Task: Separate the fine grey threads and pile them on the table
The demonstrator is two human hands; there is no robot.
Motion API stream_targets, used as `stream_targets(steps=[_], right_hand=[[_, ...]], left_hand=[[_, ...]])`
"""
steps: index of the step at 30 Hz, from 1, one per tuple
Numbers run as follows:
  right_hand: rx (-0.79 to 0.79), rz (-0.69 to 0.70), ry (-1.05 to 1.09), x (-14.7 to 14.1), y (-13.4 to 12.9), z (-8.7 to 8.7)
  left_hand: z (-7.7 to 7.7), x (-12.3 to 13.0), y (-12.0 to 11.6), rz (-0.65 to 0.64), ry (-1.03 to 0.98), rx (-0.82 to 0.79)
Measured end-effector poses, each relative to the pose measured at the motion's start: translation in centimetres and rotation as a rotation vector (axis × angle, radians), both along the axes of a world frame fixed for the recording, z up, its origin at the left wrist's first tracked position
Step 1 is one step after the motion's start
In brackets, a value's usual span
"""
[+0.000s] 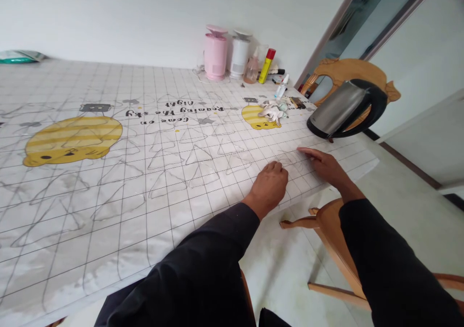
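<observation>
My left hand (270, 184) rests knuckles-up on the table (145, 172) near its front right edge, fingers curled, holding nothing I can see. My right hand (322, 165) lies flat beside it, fingers stretched out to the left on the checked tablecloth, palm down and empty. Both arms wear dark sleeves. A steel electric kettle (342, 109) with a black handle stands tilted in view just beyond my right hand, at the table's right edge.
A pink canister (215, 54), a white canister (239, 54), a small bottle (251, 68) and a yellow spray can (267, 65) stand at the back by the wall. A crumpled cloth (273, 112) lies near the kettle. Wooden chairs (333, 230) stand at the right.
</observation>
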State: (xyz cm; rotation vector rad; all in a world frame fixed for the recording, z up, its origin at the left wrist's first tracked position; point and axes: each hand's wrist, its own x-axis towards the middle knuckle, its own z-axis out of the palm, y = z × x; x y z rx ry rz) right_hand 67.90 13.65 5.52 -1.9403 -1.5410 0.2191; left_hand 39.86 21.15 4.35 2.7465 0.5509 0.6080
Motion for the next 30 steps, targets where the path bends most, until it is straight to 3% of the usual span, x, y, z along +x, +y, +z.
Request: stream_targets(steps=[5, 7, 10, 20, 23, 27, 30], right_hand=[[-0.023, -0.158, 0.327, -1.2, -0.5, 1.4], [-0.084, -0.19, 0.359, -2.2, -0.6, 1.6], [-0.103, -0.176, 0.225, -3.5, -0.6, 1.5], [-0.047, 0.061, -0.138, -6.6, -0.3, 0.3], [-0.063, 0.132, -0.297, -5.8, -1.3, 0.8], [-0.126, 0.064, -0.541, -2.8, -4.4, 1.8], [-0.116, -0.008, -0.591, -0.8, -6.9, 2.4]], left_hand=[[0.1, 0.0, -0.1, 0.016, -0.01, -0.043], [0.0, 0.1, 0.0, 0.015, -0.024, -0.069], [-0.3, 0.2, 0.2, 0.027, -0.059, -0.105], [-0.6, 0.2, 0.5, 0.03, -0.101, -0.137], [-0.3, 0.1, 0.4, 0.025, -0.08, -0.111], [-0.1, 0.0, 0.2, 0.02, -0.035, -0.077], [-0.2, 0.2, 0.1, 0.022, -0.021, -0.04]])
